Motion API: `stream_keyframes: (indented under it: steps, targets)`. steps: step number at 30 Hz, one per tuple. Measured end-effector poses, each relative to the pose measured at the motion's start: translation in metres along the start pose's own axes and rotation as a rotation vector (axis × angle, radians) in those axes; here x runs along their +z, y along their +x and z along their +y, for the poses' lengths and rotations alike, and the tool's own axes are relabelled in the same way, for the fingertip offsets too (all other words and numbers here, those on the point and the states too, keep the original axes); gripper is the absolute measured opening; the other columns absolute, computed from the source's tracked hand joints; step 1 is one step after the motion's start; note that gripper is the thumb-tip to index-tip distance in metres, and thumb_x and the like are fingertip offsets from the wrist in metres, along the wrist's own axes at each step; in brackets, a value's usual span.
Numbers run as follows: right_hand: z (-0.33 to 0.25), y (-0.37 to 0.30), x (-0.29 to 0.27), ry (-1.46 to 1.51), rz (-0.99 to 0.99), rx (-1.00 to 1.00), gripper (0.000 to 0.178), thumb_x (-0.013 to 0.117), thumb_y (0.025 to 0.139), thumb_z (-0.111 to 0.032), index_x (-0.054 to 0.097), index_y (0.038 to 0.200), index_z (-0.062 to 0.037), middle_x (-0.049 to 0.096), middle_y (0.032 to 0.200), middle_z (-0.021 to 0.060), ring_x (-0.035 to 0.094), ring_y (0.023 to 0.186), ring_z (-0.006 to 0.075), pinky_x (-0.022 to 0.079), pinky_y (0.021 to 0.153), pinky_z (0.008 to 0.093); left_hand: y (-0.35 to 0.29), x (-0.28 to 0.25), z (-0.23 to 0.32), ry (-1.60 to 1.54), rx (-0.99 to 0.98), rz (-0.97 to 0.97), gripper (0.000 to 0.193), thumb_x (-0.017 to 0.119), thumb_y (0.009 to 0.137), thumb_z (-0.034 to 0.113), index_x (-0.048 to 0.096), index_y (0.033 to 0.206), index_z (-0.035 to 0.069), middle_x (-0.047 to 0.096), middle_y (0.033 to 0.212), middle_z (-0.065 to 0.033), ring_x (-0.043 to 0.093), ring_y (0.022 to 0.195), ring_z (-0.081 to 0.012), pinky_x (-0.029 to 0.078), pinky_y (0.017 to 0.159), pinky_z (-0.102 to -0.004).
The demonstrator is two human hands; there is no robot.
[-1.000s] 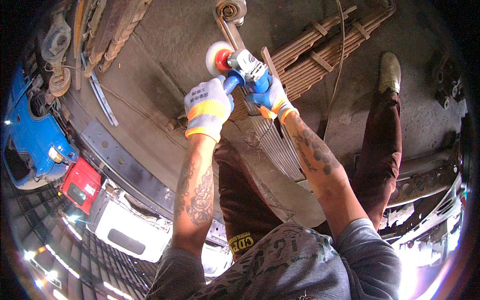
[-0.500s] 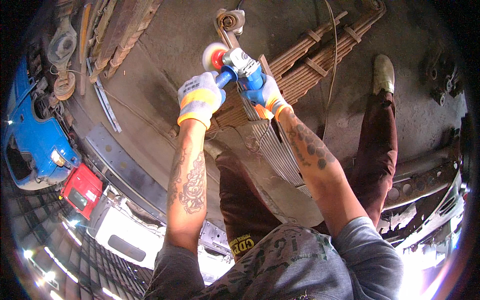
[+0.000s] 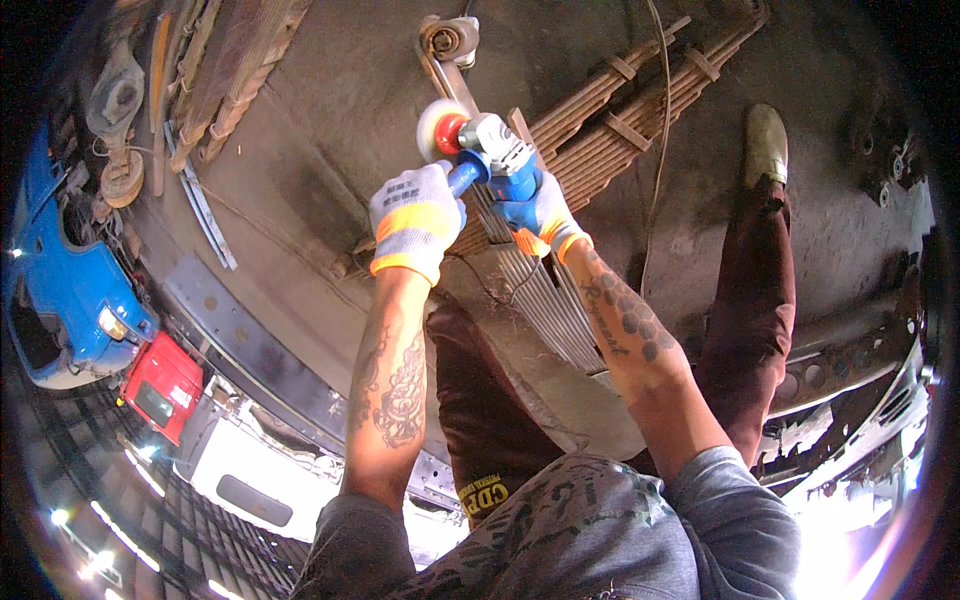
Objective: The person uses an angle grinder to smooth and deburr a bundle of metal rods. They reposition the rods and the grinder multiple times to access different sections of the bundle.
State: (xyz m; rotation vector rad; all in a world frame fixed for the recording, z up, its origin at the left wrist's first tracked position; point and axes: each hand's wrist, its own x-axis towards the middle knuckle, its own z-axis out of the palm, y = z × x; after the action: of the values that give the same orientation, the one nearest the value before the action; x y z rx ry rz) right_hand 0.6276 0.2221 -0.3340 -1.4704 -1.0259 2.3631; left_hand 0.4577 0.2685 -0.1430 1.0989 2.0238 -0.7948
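Observation:
A blue angle grinder with a silver head is held between my gloved hands. My left hand is wrapped round its blue side handle. Around the grinder's blue body closes my right hand, its fingers partly hidden. The wheel, pale at the rim and red at the hub, sits over the side of a leaf spring. That spring runs from a rolled eye at the top down between my legs. Whether the wheel touches the metal I cannot tell.
More rusty leaf springs lie to the right, with a cable across them. Long steel bars and a rusty axle part lie at the far left. Blue and red truck cabs stand at the left.
Both hands have brought the grinder a little toward me and to the right, so its wheel sits lower along the spring. My grip on it is unchanged.

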Motion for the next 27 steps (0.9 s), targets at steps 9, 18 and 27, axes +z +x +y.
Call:
stream_keyframes:
  steps: [9,18,27]
  targets:
    - [-0.003,0.003,0.011,0.044,0.034,-0.005,0.061,0.093,0.064,-0.019,0.069,0.117,-0.0003,0.075,0.105,0.0061,0.07,0.091,0.0157,0.059,0.084,0.0337,0.012,-0.02,0.0,0.036,0.03,-0.037,0.045,0.081,0.084,0.036,0.072,0.126,0.019,0.077,0.112,-0.0148,0.073,0.106,-0.036,0.058,0.093,-0.0488]
    - [-0.001,0.003,0.0,-0.013,-0.049,-0.005,0.072,0.09,0.068,-0.013,0.06,0.132,-0.0025,0.07,0.118,0.0038,0.064,0.104,0.0136,0.055,0.093,0.0332,0.007,-0.02,0.005,0.024,0.003,-0.125,0.055,0.081,0.086,0.037,0.068,0.135,0.017,0.076,0.116,-0.015,0.073,0.108,-0.0356,0.057,0.096,-0.0489]
    - [-0.016,0.008,0.009,-0.025,-0.049,0.019,0.06,0.089,0.068,-0.013,0.066,0.122,-0.0012,0.072,0.112,0.0035,0.067,0.098,0.0141,0.056,0.092,0.0331,0.007,-0.012,-0.01,-0.001,-0.006,-0.072,0.05,0.079,0.086,0.036,0.068,0.131,0.016,0.077,0.114,-0.0149,0.072,0.108,-0.037,0.057,0.093,-0.0503]
